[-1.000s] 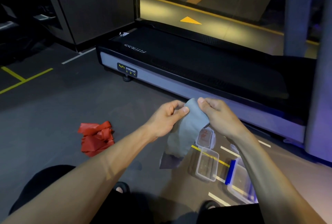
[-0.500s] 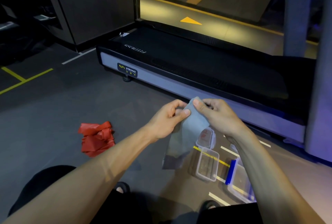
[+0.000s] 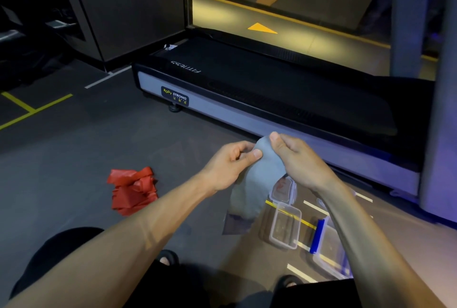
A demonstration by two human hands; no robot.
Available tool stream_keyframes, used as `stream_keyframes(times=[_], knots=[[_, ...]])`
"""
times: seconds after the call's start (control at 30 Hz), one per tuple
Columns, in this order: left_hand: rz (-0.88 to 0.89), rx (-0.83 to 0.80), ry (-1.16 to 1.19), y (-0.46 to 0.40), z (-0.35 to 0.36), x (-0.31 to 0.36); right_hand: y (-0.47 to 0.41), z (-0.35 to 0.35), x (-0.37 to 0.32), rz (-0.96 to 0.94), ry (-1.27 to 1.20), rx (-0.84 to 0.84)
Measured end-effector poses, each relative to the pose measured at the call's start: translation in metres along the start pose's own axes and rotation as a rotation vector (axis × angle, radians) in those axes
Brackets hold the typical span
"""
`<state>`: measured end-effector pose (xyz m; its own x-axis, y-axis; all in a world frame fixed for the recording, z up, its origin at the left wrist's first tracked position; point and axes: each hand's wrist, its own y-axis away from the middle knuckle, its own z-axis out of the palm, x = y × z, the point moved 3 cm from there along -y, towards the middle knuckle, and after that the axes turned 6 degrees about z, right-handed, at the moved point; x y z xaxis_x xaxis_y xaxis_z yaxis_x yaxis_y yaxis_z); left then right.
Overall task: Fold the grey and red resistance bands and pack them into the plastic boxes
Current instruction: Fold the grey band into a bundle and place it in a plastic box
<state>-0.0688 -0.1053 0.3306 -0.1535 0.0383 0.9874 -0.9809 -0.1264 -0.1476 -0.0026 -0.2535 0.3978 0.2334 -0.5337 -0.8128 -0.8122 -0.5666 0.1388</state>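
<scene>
Now we sit on the floor (image 3: 74,149) by the treadmill (image 3: 272,100), holding the grey band (image 3: 257,184) above the open boxes (image 3: 285,228). Left hand (image 3: 230,164) and right hand (image 3: 301,161) both pinch its top; we should keep the edges aligned. The red band (image 3: 132,191) lies crumpled, well left.
</scene>
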Motion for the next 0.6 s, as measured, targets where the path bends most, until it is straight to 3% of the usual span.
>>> stream_keyframes(times=[0.4, 0.6], knots=[[-0.014, 0.081, -0.018, -0.0016, -0.0003, 0.0026, 0.007, 0.0075, -0.0042, 0.09, -0.078, -0.166], [-0.008, -0.025, 0.067, -0.0023, -0.0009, 0.0047, 0.001, 0.0007, -0.0009, 0.098, -0.148, -0.147]])
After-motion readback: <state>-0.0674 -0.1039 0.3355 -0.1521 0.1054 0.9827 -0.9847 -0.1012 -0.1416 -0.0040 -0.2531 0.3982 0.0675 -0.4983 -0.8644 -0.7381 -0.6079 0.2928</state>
